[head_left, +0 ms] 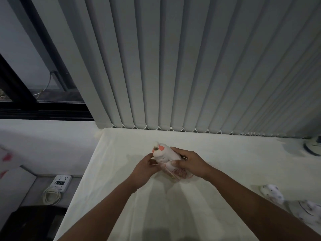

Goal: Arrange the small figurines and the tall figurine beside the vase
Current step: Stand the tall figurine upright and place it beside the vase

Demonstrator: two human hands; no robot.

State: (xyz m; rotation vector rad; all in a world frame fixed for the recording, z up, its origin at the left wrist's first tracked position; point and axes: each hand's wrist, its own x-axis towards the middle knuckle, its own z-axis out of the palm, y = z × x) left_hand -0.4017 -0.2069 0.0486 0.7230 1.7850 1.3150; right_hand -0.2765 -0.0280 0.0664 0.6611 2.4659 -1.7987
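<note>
The tall figurine (164, 156), white with pink patches near its head, is tilted above the middle of the white table (173, 214). My left hand (145, 169) grips its left side and my right hand (189, 164) wraps its lower body. Two small white figurines with dark markings lie at the table's right edge, one (272, 193) nearer the middle, the other (311, 212) partly cut off by the frame. A blue-and-white rounded base, possibly the vase (312, 147), shows at the far right against the blinds.
Grey vertical blinds (191, 66) hang right behind the table's far edge. To the left a dark window (34, 94) sits above a white ledge. Below left, a white power strip (61, 182) with a coiled cable (51, 195) lies on a lower surface.
</note>
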